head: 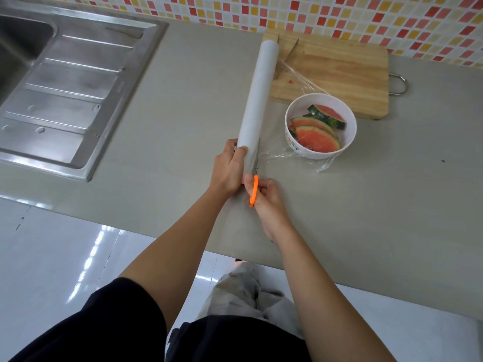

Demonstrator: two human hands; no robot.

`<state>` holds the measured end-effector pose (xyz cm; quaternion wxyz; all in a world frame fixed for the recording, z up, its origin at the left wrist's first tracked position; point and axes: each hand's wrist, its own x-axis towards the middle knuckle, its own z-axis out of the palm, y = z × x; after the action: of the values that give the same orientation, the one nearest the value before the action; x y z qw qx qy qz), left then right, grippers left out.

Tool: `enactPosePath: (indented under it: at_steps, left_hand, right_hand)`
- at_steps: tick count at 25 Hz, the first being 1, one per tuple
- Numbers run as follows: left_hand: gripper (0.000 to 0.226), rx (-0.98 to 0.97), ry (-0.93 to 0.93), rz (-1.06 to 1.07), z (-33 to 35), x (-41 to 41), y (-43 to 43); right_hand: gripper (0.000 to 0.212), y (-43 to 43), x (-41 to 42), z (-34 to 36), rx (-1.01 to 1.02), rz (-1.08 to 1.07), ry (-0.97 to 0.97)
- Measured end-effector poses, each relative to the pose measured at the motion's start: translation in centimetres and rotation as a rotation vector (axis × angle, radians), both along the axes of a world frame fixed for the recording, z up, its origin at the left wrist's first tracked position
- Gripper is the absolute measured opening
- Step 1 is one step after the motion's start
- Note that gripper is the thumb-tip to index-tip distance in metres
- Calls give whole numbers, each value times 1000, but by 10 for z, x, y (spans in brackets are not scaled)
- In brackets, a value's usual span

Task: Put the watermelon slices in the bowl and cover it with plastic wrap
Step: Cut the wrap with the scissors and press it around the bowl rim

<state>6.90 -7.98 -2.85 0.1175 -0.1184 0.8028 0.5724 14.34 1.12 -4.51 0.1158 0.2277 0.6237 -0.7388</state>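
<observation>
Nearest the camera: black sleeves and pale trousers [243, 291] over a glossy white floor [52, 257]. Both bare forearms reach fwd over the grey counter [366, 205].

R hand [266, 202] is curled round an orange-handled tool [254, 190], fingers clamped on the handle, held against the near end of the plastic wrap roll [258, 95]. The tool's blade can't be made out clearly. L hand [230, 168] is just beyond, thumb and fingers wrapped round the roll's near end, gripping it firmly.

The roll is long and white, running from the hands away toward the wall, w/ its far end over the corner of the cutting board [339, 71]. A clear sheet of film [277, 152] stretches from the roll's R side to the bowl [350, 131] and lies over the bowl's top. Its loose edge is bunched on the counter at the bowl's near R side.

The bowl is white, w/ a small printed pattern on its wall, standing on the counter R of the roll, apart from it, just at the board's near edge. The watermelon slices [317, 138] are inside it, under the film: approx 3 pieces, red flesh w/ green rind, overlapping.

The wooden board has a metal handle [401, 83] on its R side. Far L, a steel sink [65, 82] w/ ribbed drainer is set into the counter. Behind all: a wall of small red, orange, yellow and white tiles [339, 14].
</observation>
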Motion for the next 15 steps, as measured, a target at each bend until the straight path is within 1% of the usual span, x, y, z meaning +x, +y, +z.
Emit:
enactPosePath:
  at_steps: [5,9,13,15]
  left_hand:
    - [33,19,4,-2,-2,-1,-1]
    - [33,36,2,-4,-4,-1,-2]
    - [32,37,5,1,-4,-2,-1]
    - [32,41,-2,8,-4,-3,0]
  right_hand:
    - [36,3,-6,-6,33,-15,32]
    - [46,3,-17,-2,23,-24,21]
    - [33,6,-25,-4,12,-36,63]
    - [36,5,-27,-4,22,-41,51]
